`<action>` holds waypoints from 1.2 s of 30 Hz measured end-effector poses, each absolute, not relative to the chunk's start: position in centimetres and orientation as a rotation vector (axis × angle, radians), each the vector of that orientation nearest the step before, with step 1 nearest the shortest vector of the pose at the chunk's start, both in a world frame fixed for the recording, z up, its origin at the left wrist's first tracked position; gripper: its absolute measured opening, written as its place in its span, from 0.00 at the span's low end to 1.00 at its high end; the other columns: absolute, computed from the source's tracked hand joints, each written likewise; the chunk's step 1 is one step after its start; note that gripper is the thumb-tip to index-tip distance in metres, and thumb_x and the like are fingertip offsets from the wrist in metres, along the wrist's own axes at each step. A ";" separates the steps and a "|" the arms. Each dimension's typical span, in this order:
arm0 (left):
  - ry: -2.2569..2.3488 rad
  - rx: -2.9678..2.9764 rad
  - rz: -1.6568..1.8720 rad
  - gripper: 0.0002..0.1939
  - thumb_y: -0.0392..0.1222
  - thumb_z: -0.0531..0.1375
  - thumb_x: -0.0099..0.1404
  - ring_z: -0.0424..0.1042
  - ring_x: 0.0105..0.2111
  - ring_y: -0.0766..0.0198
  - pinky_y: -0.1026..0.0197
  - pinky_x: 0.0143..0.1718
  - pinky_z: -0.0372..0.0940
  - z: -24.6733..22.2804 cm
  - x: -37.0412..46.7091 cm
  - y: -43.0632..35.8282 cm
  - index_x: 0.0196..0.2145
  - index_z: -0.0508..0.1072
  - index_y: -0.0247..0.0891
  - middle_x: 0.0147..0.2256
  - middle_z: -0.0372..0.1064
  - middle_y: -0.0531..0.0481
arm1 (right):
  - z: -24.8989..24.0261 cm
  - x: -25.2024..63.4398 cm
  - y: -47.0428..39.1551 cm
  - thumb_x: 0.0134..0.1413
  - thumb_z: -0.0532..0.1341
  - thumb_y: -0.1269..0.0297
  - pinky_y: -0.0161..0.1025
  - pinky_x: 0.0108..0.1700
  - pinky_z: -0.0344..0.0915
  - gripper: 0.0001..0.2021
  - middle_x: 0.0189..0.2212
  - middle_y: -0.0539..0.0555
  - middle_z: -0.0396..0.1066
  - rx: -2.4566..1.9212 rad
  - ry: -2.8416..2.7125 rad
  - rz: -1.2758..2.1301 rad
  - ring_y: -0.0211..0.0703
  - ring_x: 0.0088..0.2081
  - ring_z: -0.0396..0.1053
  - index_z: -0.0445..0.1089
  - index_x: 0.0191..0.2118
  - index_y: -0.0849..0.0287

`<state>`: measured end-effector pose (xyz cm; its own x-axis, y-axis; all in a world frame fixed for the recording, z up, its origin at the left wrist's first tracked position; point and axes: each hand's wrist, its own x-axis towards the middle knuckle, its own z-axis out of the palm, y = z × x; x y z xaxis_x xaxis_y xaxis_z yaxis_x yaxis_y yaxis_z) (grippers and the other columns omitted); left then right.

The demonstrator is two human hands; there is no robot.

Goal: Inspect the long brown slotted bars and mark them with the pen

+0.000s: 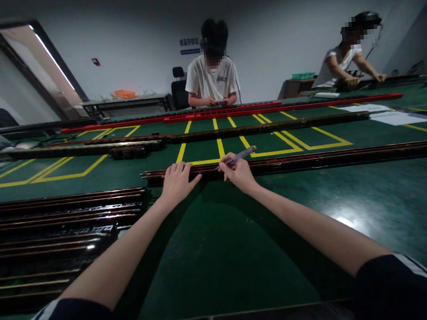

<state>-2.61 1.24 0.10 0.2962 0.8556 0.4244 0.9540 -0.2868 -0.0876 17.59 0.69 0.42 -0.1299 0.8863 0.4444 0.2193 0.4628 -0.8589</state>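
A long dark rail with copper-coloured lines [310, 160] lies across the green table in front of me. My left hand [178, 181] rests on it near its left end, fingers stretched and thumb apart. Further right, my right hand [239, 171] is closed around a slim pen-like tool [243, 153] with a translucent barrel and a brass-coloured rear end. Its thin tip points left and down at the rail, between my hands. Whether the tip touches the rail I cannot tell.
Several similar dark rails [54, 218] are laid side by side at left. Beyond the yellow tape lines lie more dark strips [270, 126], red rails [306, 104] and white papers [396, 117]. One person [212, 78] sits opposite; another person [340, 67] works at far right.
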 end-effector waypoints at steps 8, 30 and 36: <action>-1.597 -2.253 -0.445 0.21 0.51 0.50 0.67 0.66 0.48 0.49 0.49 0.52 0.58 0.1 -2.2 1.1 0.48 0.69 0.33 0.47 0.69 0.38 | 0.6 17.6 0.5 0.56 0.58 0.67 0.32 0.22 0.67 0.04 0.27 0.51 0.70 -0.983 -1.618 0.795 0.32 0.20 0.66 0.63 0.32 0.59; -1.550 -2.267 -0.507 0.20 0.34 0.46 0.65 0.66 0.51 0.50 0.48 0.59 0.53 -0.2 -2.3 1.2 0.52 0.68 0.33 0.48 0.70 0.39 | 0.4 17.6 0.7 0.59 0.58 0.65 0.35 0.25 0.70 0.05 0.29 0.52 0.72 -0.988 -1.666 0.773 0.34 0.22 0.68 0.64 0.32 0.58; -1.524 -2.283 -0.495 0.23 0.32 0.45 0.64 0.65 0.52 0.51 0.48 0.61 0.50 -0.2 -2.4 1.1 0.54 0.67 0.32 0.51 0.69 0.39 | 0.3 17.7 0.8 0.59 0.58 0.65 0.35 0.25 0.70 0.05 0.29 0.52 0.71 -0.975 -1.642 0.764 0.34 0.21 0.68 0.64 0.32 0.58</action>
